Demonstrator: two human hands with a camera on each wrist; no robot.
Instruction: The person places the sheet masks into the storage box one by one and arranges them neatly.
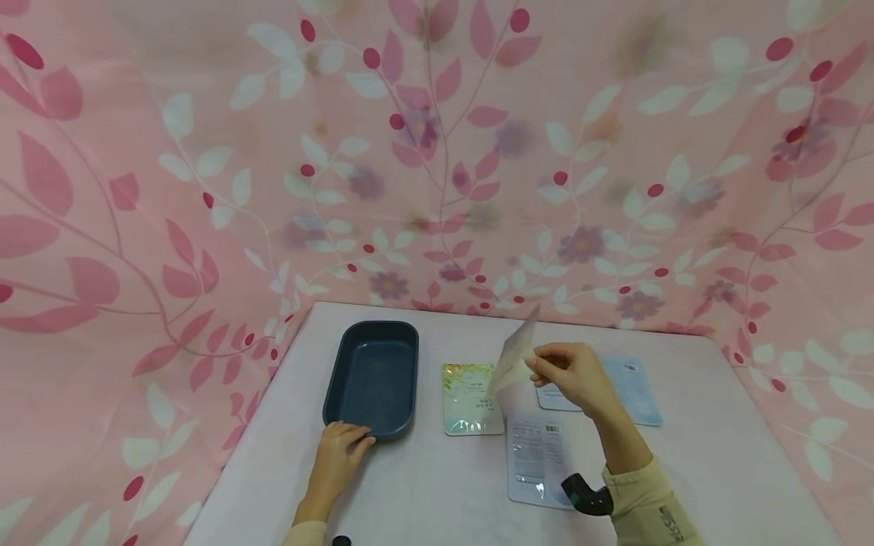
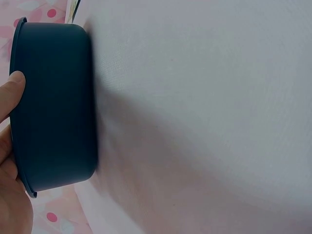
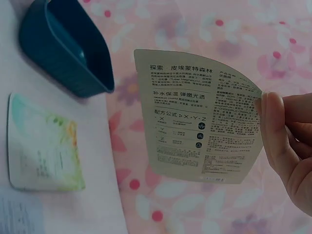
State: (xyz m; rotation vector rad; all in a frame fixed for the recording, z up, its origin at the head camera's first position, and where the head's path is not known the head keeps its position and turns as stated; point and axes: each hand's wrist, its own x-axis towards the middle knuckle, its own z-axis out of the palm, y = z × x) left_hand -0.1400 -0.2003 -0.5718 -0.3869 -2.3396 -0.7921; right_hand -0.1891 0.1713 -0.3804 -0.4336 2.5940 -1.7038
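My left hand [image 1: 339, 459] holds the near rim of a deep dark blue plastic tub [image 1: 378, 377]. In the left wrist view the thumb lies against the tub's outer wall [image 2: 56, 107]. Raised above the table, a pale face mask packet [image 3: 195, 122] is pinched at one edge by my right hand [image 1: 572, 375], its printed back facing the right wrist camera. Below and left of it lies a green-and-white packet [image 1: 467, 398]. A silvery blue packet [image 1: 538, 459] lies nearer me. Light blue packets [image 1: 631, 387] lie partly hidden behind the right hand.
A white cloth covers the table [image 1: 423, 493]. Pink floral fabric [image 1: 437, 152] hangs behind it and along the sides. A black device [image 1: 586, 497] sits at the right wrist, and a small dark round object [image 1: 341, 541] shows at the bottom edge by the left sleeve.
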